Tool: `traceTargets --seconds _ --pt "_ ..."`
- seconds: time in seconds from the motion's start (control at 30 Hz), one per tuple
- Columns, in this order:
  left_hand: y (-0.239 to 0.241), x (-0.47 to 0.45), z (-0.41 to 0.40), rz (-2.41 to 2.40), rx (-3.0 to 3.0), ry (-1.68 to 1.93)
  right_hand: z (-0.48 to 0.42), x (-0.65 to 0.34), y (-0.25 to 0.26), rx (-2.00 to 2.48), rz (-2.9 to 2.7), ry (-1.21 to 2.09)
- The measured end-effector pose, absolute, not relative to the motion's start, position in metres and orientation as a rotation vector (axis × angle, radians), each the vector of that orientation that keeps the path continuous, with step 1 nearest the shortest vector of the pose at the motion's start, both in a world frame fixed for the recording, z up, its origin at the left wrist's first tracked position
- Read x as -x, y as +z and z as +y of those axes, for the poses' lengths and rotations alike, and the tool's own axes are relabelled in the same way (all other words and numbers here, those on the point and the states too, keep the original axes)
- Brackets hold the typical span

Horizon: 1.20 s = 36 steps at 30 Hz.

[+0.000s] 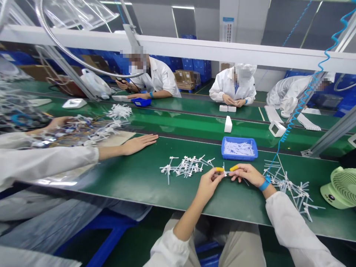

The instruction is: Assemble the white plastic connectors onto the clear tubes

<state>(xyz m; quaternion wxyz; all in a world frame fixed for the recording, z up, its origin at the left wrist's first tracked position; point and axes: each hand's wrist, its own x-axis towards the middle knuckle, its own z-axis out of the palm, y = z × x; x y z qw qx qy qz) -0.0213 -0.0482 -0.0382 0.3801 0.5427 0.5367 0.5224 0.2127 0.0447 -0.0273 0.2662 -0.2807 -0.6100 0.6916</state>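
Note:
My left hand (210,181) is closed, pinching a small white plastic piece with thin pale strips (225,173) between thumb and a fingertip in a yellow finger cot. My right hand (248,173), also with a yellow finger cot and a blue band at the wrist, is closed at the other side of the same piece, pinching what looks like a thin strip. The fingers partly hide the piece. To the left of my hands lies a pile of similar white pieces with strips (189,166). Another such pile (292,189) spreads by my right forearm.
Beyond my hands stands a blue tray (239,157) of white strips. A green fan (340,187) is at right, near a hanging coiled blue hose (289,126). A co-worker's hand (141,144) rests on the green table at left, beside tangled wires (75,131). Several people work opposite.

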Motion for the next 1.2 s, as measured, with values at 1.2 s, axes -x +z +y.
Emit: traceTargets --seconds 1.2 --pt "-0.051 0.022 -0.035 1.243 -1.226 1.541 0.011 -0.352 0.04 1.681 -1.938 0.311"
